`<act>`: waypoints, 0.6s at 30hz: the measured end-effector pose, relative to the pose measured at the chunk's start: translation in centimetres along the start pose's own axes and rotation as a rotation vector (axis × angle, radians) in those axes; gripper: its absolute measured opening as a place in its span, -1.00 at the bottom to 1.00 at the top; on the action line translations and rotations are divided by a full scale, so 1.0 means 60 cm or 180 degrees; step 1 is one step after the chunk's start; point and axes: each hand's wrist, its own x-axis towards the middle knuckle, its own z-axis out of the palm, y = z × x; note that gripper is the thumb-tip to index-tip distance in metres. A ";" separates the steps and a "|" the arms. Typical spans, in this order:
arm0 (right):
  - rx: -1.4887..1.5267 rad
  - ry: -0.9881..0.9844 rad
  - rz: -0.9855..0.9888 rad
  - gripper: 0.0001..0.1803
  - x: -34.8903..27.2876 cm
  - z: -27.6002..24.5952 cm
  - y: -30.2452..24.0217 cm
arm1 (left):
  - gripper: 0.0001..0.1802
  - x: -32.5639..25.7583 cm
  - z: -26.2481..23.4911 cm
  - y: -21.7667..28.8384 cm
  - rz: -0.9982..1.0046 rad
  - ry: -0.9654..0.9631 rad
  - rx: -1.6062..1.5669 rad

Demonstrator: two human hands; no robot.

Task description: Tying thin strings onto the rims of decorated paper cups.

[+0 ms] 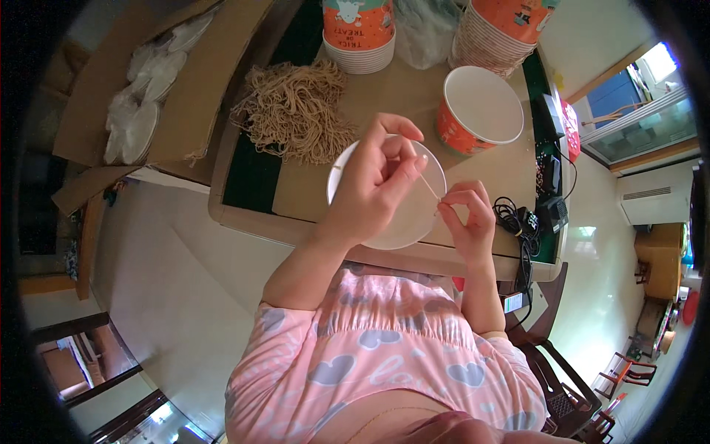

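Left hand (pixel 373 185) holds the round white plastic lid (pixel 414 222) above the desk (pixel 310 196), grip pinching a thin tan string (pixel 430 186). Right hand (pixel 466 214) pinches its other end. Judged step: threading; precise alignment needed.

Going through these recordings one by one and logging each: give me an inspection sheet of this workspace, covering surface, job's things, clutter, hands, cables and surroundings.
Surface: tan table top with a dark green edge strip, crowded at the far side.
Job's things: white lid held up at the near edge; thin tan string stretched between the hands.
Clutter: heap of tan strings; open orange paper cup; two stacks of orange cups; clear plastic bag.
Hands: left hand pinches the string in front of the lid; right hand pinches its other end.
Cables: black cable bundle at the table's right edge.
Surroundings: cardboard box of lids on the left; pale floor; wooden chairs on the right.
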 end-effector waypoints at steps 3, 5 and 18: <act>-0.0010 0.0064 0.0113 -0.84 -0.020 -0.003 0.017 | -0.75 0.006 -0.005 0.012 0.0376 0.0325 0.0007; 0.0005 0.0111 0.0133 -0.85 -0.025 -0.004 0.023 | -0.76 0.009 -0.008 0.016 0.0478 0.0535 -0.0079; -0.0014 -0.0012 0.0110 -0.81 0.061 0.013 -0.022 | -0.69 0.013 -0.018 0.035 0.0350 -0.0013 0.2015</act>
